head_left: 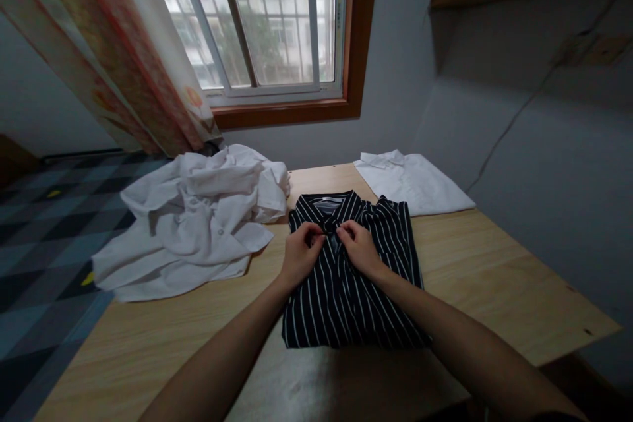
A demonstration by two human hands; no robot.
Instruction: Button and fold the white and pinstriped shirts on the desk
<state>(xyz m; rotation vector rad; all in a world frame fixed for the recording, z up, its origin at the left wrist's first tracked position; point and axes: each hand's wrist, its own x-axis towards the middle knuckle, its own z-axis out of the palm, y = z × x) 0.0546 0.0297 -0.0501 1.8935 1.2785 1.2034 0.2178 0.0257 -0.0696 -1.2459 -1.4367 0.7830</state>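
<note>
A curtain (reddish, flowered) hangs beside a wood-framed window.

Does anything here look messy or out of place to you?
Yes, the white clothes on the left: they lie in a crumpled heap that seems to hang past the table edge, while the striped shirt and the white shirt at the far right look neatly folded. No damage or spill stands out.

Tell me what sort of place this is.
Probably a room in a home, though I can't be certain: a patterned curtain hangs beside a wood-framed window, and shirts, including a black striped shirt, lie on a plain wooden table.
</note>
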